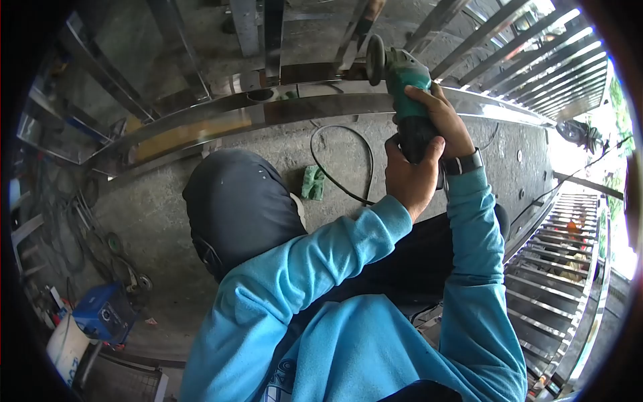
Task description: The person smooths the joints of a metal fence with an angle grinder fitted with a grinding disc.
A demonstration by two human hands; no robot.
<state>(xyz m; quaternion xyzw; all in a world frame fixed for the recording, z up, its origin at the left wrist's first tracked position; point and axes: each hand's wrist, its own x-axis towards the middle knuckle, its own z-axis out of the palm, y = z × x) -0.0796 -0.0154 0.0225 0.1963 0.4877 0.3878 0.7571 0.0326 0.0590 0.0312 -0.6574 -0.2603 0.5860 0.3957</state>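
A green and black angle grinder (pixel 410 90) is held up in both hands, its round disc (pixel 376 60) pointing to the upper left. My right hand (pixel 447 120), with a watch (pixel 463 163) on the wrist, wraps round the green body close behind the head. Lower down, my left hand (pixel 412 175) closes on the black rear end of the tool. Beneath the grinder runs a shiny metal rail (pixel 328 107) of a large barred frame, and the disc overlaps its upper edge in this view.
Metal bars (pixel 110 70) spread across the top. A cable (pixel 372 164) loops over the concrete floor beside a green block-like item (pixel 313 183). My bent knee (pixel 241 194) is at left. A blue machine (pixel 104 311) and white bucket (pixel 67 345) stand lower left; another barred frame (pixel 549 288) lies right.
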